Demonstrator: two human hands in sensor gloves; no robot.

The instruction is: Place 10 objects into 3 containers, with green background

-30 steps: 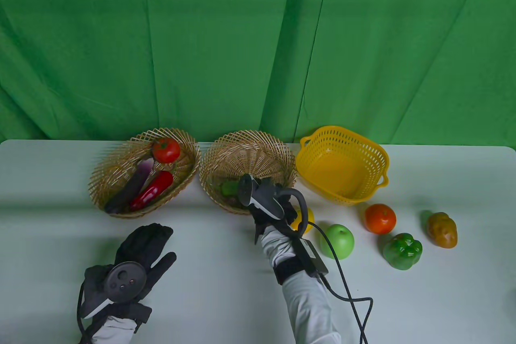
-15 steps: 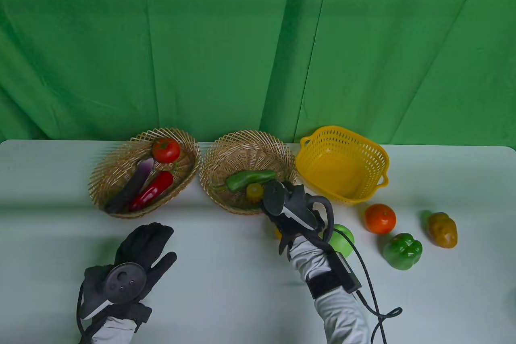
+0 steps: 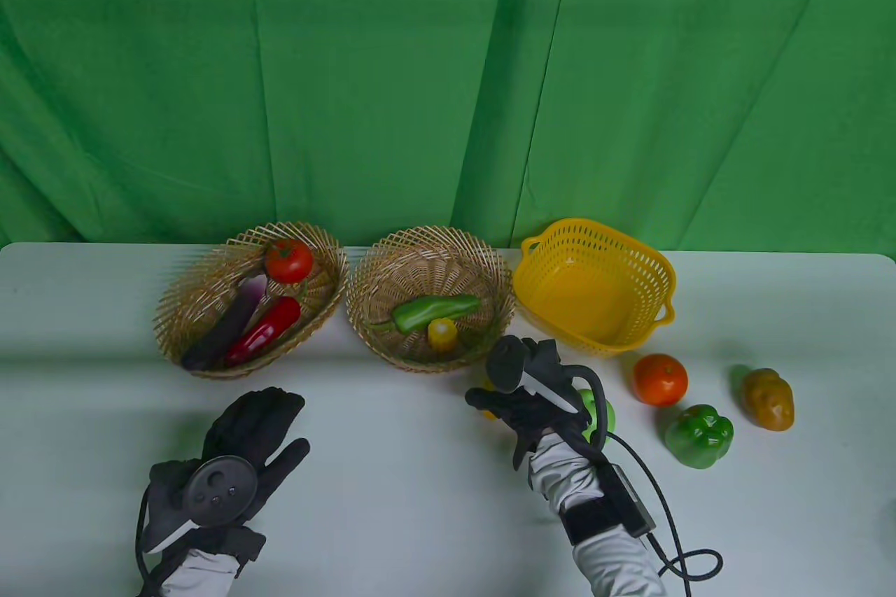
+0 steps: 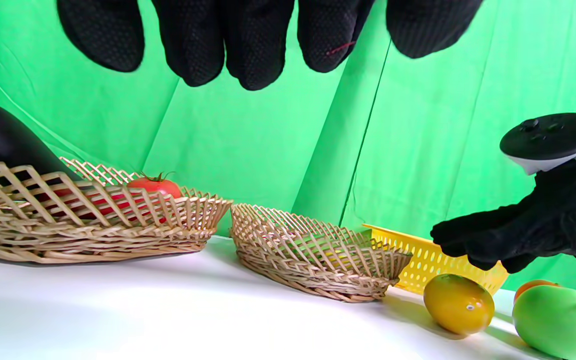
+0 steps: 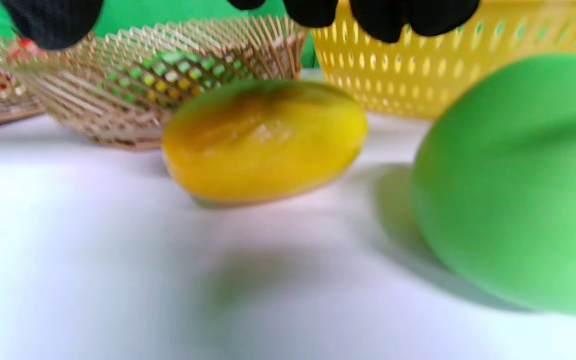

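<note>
Just below my right hand (image 3: 532,390), the yellow mango (image 5: 263,142) lies on its side on the desk (image 3: 392,485), in front of the middle wicker basket (image 3: 392,275) and just beside the green apple (image 5: 518,185). My fingers (image 4: 473,240) hover spread above it, holding nothing. It looks smooth, rigid and light, perhaps slippery, so I would wrap its broad middle from above. My left hand (image 3: 238,450) rests open, holding nothing. The desk is pale and glossy; a green cloth (image 3: 420,65) hangs behind the yellow plastic basket (image 3: 658,275).
</note>
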